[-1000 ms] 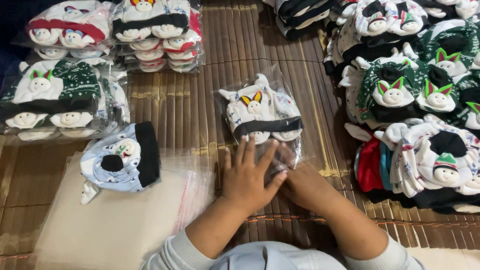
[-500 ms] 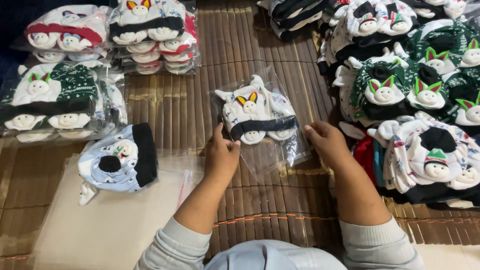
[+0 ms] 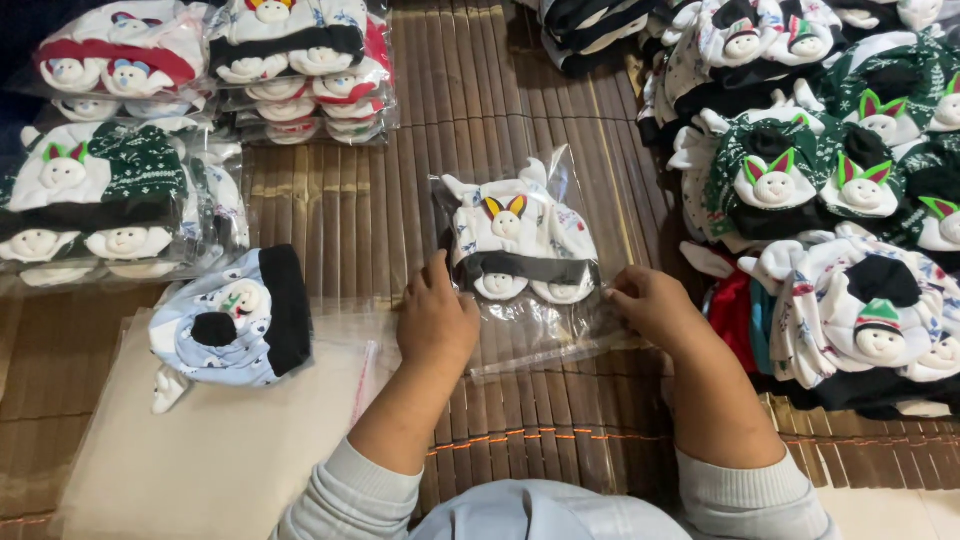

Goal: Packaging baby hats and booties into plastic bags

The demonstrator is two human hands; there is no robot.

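A clear plastic bag (image 3: 535,330) lies on the bamboo mat (image 3: 460,150) in front of me, holding a white baby hat set (image 3: 515,240) with small animal faces and a black band. My left hand (image 3: 435,325) grips the bag's left edge near the open end. My right hand (image 3: 650,305) pinches the bag's right edge. A loose pale blue hat with a black cuff (image 3: 235,320) rests to the left on a stack of empty clear bags (image 3: 220,450).
Bagged hat sets are stacked at the far left (image 3: 100,190) and back left (image 3: 300,60). A large heap of unbagged hats in green, white, red and black (image 3: 830,190) fills the right side. More dark hats (image 3: 590,30) lie at the back.
Both hands were together on the bag's lower flap a second ago. They have parted and now hold the bag's left and right edges.
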